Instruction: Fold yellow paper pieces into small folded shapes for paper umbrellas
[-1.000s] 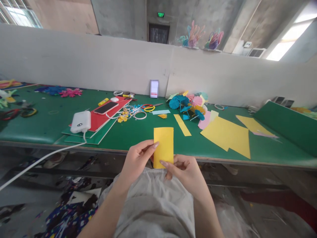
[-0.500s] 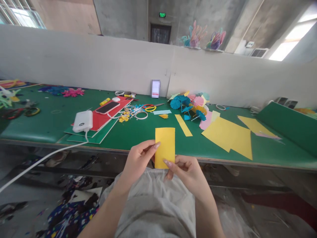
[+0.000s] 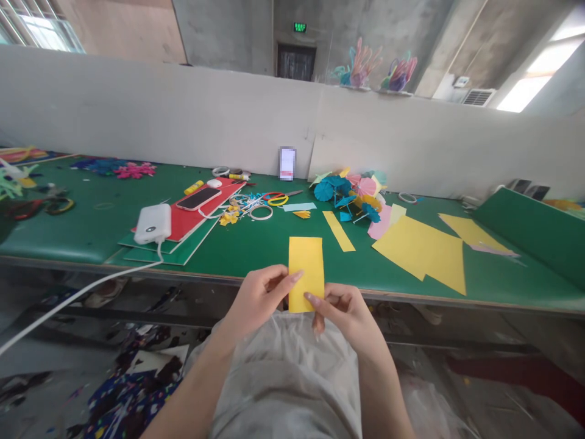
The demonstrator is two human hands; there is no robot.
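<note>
A yellow rectangle of paper (image 3: 305, 262) is held upright in front of me, just past the near edge of the green table (image 3: 247, 250). My left hand (image 3: 265, 296) pinches its left side, thumb on the face toward me and fingers behind. At the lower right corner my right hand (image 3: 340, 308) grips it the same way, its other fingers partly hidden behind the sheet. Beyond it lie a narrow yellow strip (image 3: 339, 231), a small folded yellow paper piece (image 3: 302, 214) and scissors (image 3: 278, 198) with red and yellow handles.
Large yellow sheets (image 3: 425, 250) lie to the right, by a heap of paper umbrellas (image 3: 336, 189). On the left, a white power bank (image 3: 153, 224) and a phone (image 3: 198, 198) rest on red and green boards, with a cable (image 3: 86, 289) trailing off. A lit phone (image 3: 287, 163) leans on the partition.
The yellow paper has shifted slightly right. My left thumb has slid a little lower and further in over its face. Both hands still hold it.
</note>
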